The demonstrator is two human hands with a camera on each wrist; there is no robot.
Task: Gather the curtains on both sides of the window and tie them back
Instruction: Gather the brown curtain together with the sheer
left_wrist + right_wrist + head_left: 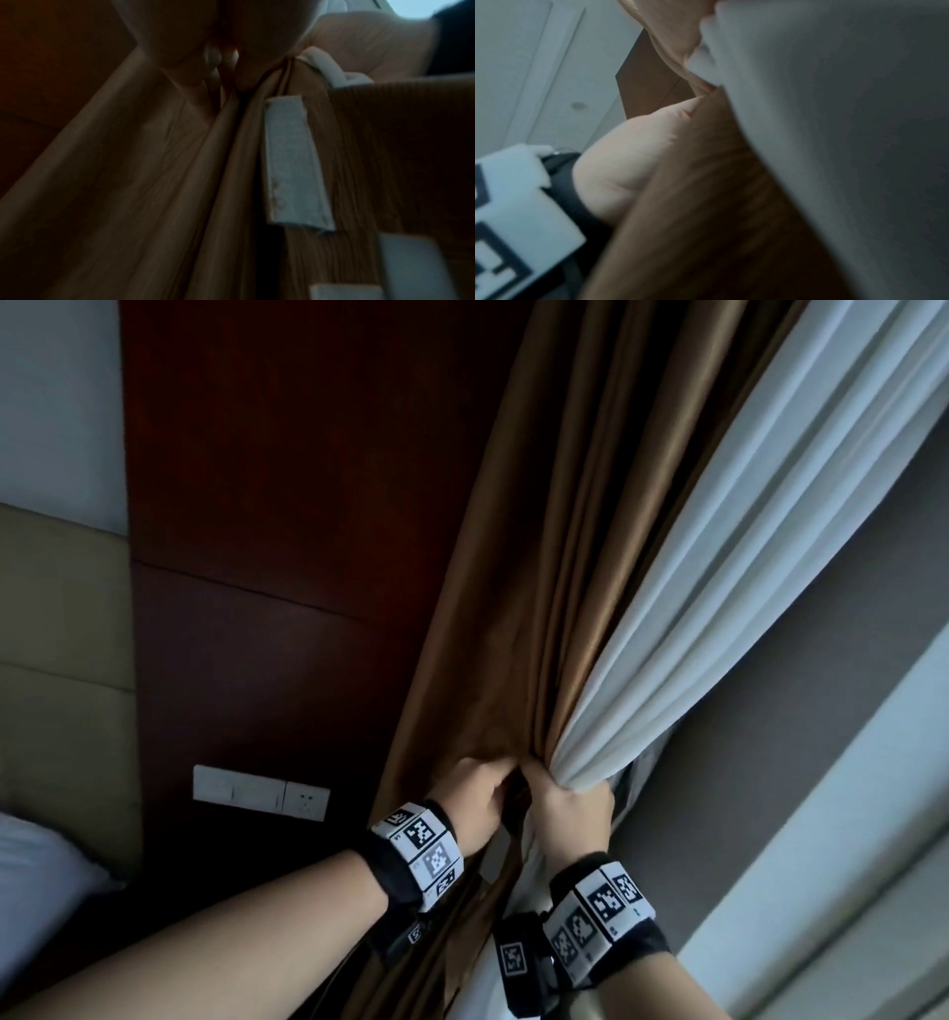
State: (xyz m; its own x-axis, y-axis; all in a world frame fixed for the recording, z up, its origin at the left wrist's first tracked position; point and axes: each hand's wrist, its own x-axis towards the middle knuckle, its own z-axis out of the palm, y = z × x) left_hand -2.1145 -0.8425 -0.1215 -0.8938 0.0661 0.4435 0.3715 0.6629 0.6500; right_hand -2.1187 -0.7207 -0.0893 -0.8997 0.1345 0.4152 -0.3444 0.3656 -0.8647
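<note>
Seen from the head camera, a person's two hands meet at the gathered waist of a window drape beside a dark wooden wall panel [287, 516]. The left hand [475, 796] curls its fingers into the folds of the brown curtain [518, 588], while the right hand [575, 814], just beside it, is closed around the bunched white lining [770, 521]. Both wrists wear black bands fitted with white marker blocks. A white switch and socket plate [261, 792] sits on the panel to the left of the hands, near a beige padded headboard [61, 634] and the corner of a white pillow [41, 860].

The left wrist camera, dim and blurred, shows the brown curtain [144, 182] falling in long pleats from the left hand [180, 40] pinching it at the top; a pale fabric strip [293, 162] lies against a ribbed brown band [385, 152] alongside. Whether that band is the tie-back cannot be told.

The right wrist camera shows the white lining [834, 121] filling the frame's right side, touching brown fabric [718, 203] below, with the left hand [628, 162] pressed against that fabric; the right hand's own grip is barely visible here.
</note>
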